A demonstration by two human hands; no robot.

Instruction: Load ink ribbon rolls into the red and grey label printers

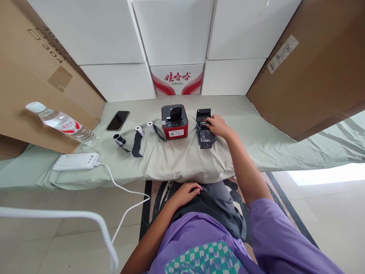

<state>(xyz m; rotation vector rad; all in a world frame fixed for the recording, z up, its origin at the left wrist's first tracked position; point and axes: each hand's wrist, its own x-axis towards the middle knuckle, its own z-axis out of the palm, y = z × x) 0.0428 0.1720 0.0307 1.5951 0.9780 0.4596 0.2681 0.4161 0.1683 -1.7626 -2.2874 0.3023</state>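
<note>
My right hand point(217, 125) reaches over a small black portable printer point(212, 141) whose lid point(203, 113) is flipped up. The fingers are bent into its paper compartment, closed on what looks like a paper roll, mostly hidden by the fingertips. A dark paper strip point(205, 140) hangs out over the printer's front. My left hand point(186, 193) rests on my lap, holding nothing, its fingers loosely extended. Left of the portable printer stands a red and black box-shaped printer point(175, 122) with dark paper on top.
Three small paper rolls with dark tails lie to the left: one roll point(150, 126), another point(139, 130), and a black-ended one point(117, 137). Beyond are a phone point(118, 120), a water bottle point(65, 123) and a white power bank point(75, 161) with a cable point(125, 189). Cardboard point(313, 68) and white boxes point(173, 32) wall the surface.
</note>
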